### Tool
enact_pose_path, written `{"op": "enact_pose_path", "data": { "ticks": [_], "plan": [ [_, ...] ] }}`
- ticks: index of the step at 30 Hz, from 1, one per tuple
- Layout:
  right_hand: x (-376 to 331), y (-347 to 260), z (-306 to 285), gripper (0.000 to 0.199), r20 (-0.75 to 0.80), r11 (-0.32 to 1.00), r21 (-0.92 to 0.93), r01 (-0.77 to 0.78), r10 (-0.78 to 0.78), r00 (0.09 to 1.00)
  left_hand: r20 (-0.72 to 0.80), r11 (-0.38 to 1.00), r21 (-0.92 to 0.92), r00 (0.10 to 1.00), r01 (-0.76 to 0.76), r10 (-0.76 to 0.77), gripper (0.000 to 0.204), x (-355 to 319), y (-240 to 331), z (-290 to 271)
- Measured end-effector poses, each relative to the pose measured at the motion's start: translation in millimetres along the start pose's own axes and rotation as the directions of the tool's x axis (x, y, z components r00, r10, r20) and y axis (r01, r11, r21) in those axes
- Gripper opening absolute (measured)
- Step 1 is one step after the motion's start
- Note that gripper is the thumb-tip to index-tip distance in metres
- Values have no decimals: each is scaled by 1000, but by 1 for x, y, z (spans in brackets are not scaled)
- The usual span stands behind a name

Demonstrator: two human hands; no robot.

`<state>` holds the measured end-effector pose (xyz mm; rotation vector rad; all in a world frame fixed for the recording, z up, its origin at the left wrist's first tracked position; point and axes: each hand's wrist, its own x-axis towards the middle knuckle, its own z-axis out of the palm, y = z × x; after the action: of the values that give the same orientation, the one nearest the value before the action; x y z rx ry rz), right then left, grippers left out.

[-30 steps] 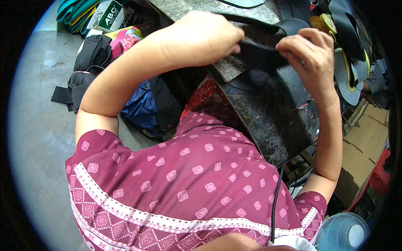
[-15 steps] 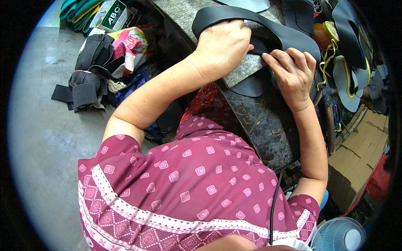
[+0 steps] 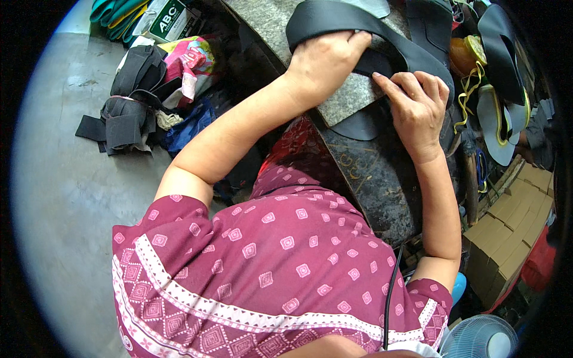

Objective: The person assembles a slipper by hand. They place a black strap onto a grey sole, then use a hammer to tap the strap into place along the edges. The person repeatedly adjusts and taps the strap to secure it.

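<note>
A smooth black footwear piece [image 3: 352, 17], wide and curved like a slipper strap or sole, arches over the granite slab [image 3: 352, 101] on the workbench. My left hand [image 3: 327, 59] reaches under its arch from the left, with fingers curled and fingertips partly hidden behind the band. On the near right side, my right hand [image 3: 418, 98] is closed at the piece's inner edge, index finger and thumb close together. A dark flat part shows between the hands. Below the slab, a black rounded piece [image 3: 357, 124] lies on the worn dark bench top [image 3: 382, 179].
More black slipper parts [image 3: 501, 53] and a grey sole with yellow edging [image 3: 494, 122] crowd the right. A yellow cord [image 3: 468, 98] hangs there. Cardboard boxes [image 3: 516, 215] and a fan [image 3: 480, 340] stand lower right. Bundled black strips [image 3: 128, 113] lie on the left floor.
My left hand has turned and shifted slightly right under the band, its fingers reaching nearer the upper edge. My right hand stays nearly in place. The view has shifted a little.
</note>
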<state>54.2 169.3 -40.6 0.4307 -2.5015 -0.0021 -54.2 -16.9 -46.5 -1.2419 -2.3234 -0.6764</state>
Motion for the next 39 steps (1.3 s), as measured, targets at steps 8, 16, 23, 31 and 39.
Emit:
{"op": "enact_pose_path", "data": {
  "ticks": [8,16,23,31,39],
  "plan": [
    [5,-1,-2,19,-1,1000,-25,4,-4,1000,265,976,-172,948,-131,174,85,-42,27,-17],
    [3,-3,-3,36,-6,1000,-10,-4,4,1000,226,996,54,972,-73,59,72,-52,-4,-37],
    [19,-12,-11,33,141,996,-91,12,1,990,208,991,109,977,-81,57,70,-48,1,-35],
    [25,-41,-4,30,70,928,374,0,-28,997,142,999,-25,989,-33,36,52,-48,-1,-34],
    [30,-30,7,33,90,881,463,-101,66,994,4,940,-87,944,-329,331,30,-40,-44,-68]
  ]
}}
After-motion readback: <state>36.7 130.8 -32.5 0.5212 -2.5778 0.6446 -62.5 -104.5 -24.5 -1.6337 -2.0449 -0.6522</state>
